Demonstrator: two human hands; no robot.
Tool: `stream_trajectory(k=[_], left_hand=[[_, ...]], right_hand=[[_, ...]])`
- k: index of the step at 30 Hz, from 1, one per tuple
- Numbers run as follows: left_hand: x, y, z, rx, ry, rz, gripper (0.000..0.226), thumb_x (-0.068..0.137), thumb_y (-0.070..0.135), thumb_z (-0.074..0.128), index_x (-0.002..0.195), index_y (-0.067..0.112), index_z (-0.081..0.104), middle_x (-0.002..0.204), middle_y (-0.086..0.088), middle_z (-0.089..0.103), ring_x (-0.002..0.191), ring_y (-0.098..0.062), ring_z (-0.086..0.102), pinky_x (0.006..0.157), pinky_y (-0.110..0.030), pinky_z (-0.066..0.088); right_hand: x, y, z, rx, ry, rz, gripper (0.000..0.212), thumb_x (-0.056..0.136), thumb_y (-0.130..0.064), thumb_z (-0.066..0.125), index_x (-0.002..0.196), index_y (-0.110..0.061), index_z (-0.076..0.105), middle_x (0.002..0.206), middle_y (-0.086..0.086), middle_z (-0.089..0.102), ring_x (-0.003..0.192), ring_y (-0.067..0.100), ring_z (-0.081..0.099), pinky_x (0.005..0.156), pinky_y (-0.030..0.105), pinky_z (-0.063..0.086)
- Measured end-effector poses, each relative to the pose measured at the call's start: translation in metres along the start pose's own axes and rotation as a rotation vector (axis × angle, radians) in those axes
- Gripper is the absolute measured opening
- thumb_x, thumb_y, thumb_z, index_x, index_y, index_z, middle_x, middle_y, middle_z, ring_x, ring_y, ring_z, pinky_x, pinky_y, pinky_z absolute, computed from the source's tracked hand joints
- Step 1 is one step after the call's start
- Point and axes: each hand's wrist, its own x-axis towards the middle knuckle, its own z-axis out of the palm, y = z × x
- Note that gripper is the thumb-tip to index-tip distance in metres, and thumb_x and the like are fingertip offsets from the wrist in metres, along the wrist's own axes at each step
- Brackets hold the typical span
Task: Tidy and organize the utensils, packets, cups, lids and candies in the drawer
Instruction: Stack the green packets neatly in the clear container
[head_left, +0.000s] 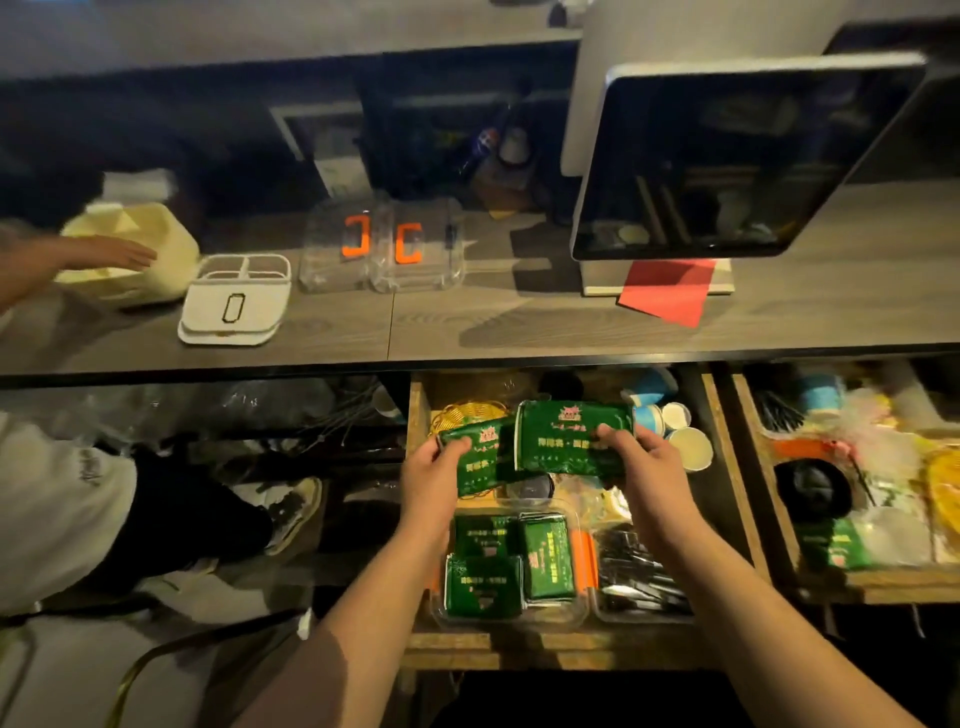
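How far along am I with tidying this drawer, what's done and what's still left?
Partly done. Several green packets already sit together in the clear tray at the drawer's front, and dark utensils fill the clear bin beside it. Your left hand and right hand each hold a green packet over the drawer. Left: the paper cups lying loose at the back right, and the yellow basket.

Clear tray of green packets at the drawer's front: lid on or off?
Off. The tray is open-topped with green packets lying exposed inside; no lid covers them.
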Motion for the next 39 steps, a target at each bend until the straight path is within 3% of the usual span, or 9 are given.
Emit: stream_trajectory(k=[6, 12, 15, 21, 26, 30, 32, 35, 39], left_hand=[[-0.012, 0.02, 0.005, -0.046, -0.084, 0.084, 0.063, 0.097, 0.037, 0.058, 0.153, 0.018, 0.037, 0.154, 0.003, 0.04, 0.143, -0.019, 0.037, 0.118, -0.042, 0.029], [-0.019, 0.024, 0.004, -0.121, -0.17, 0.087, 0.08, 0.084, 0.061, 0.06, 0.152, 0.023, 0.04, 0.153, 0.005, 0.043, 0.14, -0.017, 0.043, 0.117, -0.049, 0.036], [-0.025, 0.026, 0.003, -0.099, -0.198, 0.116, 0.06, 0.101, 0.049, 0.047, 0.152, 0.019, 0.039, 0.147, 0.009, 0.045, 0.138, -0.012, 0.041, 0.119, -0.041, 0.032], [-0.033, 0.023, 0.007, -0.039, -0.271, 0.137, 0.099, 0.07, 0.084, 0.058, 0.152, 0.031, 0.036, 0.152, 0.008, 0.044, 0.14, -0.016, 0.04, 0.118, -0.048, 0.031], [-0.033, 0.03, -0.001, 0.022, -0.253, 0.115, 0.07, 0.091, 0.053, 0.061, 0.151, 0.026, 0.037, 0.149, 0.006, 0.046, 0.138, -0.017, 0.041, 0.118, -0.048, 0.032], [-0.022, 0.024, -0.01, 0.103, -0.303, 0.065, 0.087, 0.067, 0.063, 0.055, 0.146, 0.028, 0.042, 0.157, -0.012, 0.039, 0.143, -0.036, 0.038, 0.115, -0.063, 0.031], [-0.024, 0.02, -0.016, 0.205, -0.333, 0.045, 0.079, 0.075, 0.052, 0.055, 0.147, 0.024, 0.037, 0.153, -0.011, 0.044, 0.138, -0.032, 0.044, 0.113, -0.056, 0.036], [-0.016, -0.005, -0.029, 0.359, -0.325, 0.036, 0.038, 0.096, 0.028, 0.06, 0.132, 0.021, 0.047, 0.127, -0.004, 0.063, 0.113, -0.02, 0.063, 0.097, -0.044, 0.052], [0.004, -0.061, -0.044, 0.545, -0.242, 0.004, 0.035, 0.096, 0.021, 0.064, 0.128, 0.02, 0.052, 0.127, -0.003, 0.065, 0.105, -0.016, 0.066, 0.095, -0.044, 0.055]], right_hand=[[-0.016, -0.01, 0.019, -0.103, -0.102, -0.071, 0.017, 0.098, -0.017, 0.055, 0.087, -0.009, 0.064, 0.07, -0.002, 0.064, 0.064, 0.01, 0.058, 0.053, 0.021, 0.043], [-0.025, 0.0, 0.031, -0.229, -0.053, -0.2, 0.005, 0.094, -0.018, 0.062, 0.097, -0.016, 0.065, 0.091, 0.002, 0.072, 0.086, 0.014, 0.067, 0.08, 0.034, 0.055], [-0.028, 0.007, 0.039, -0.242, -0.009, -0.153, 0.035, 0.086, -0.046, 0.062, 0.108, -0.019, 0.059, 0.107, 0.005, 0.067, 0.102, 0.021, 0.064, 0.093, 0.05, 0.052], [-0.033, 0.011, 0.057, -0.238, -0.05, -0.153, 0.034, 0.085, -0.039, 0.058, 0.118, -0.044, 0.05, 0.128, -0.002, 0.056, 0.117, 0.019, 0.056, 0.102, 0.05, 0.046], [-0.034, 0.008, 0.055, -0.248, -0.068, -0.061, 0.056, 0.079, -0.033, 0.061, 0.133, -0.037, 0.045, 0.141, -0.002, 0.049, 0.126, 0.018, 0.05, 0.105, 0.046, 0.044], [-0.03, 0.0, 0.046, -0.179, -0.228, 0.136, 0.028, 0.093, -0.026, 0.06, 0.115, -0.01, 0.061, 0.103, 0.01, 0.067, 0.082, 0.021, 0.065, 0.065, 0.034, 0.05], [-0.028, 0.007, 0.04, -0.186, -0.266, 0.187, 0.024, 0.095, -0.019, 0.059, 0.113, -0.003, 0.059, 0.092, 0.01, 0.063, 0.073, 0.022, 0.061, 0.055, 0.031, 0.044], [-0.024, 0.032, 0.035, -0.214, -0.276, 0.237, 0.019, 0.095, -0.012, 0.059, 0.111, -0.002, 0.057, 0.098, 0.013, 0.061, 0.085, 0.024, 0.06, 0.063, 0.03, 0.051], [-0.012, 0.083, 0.035, -0.351, -0.202, 0.335, 0.003, 0.094, -0.003, 0.058, 0.096, -0.006, 0.057, 0.11, 0.024, 0.063, 0.087, 0.025, 0.065, 0.075, 0.038, 0.06]])
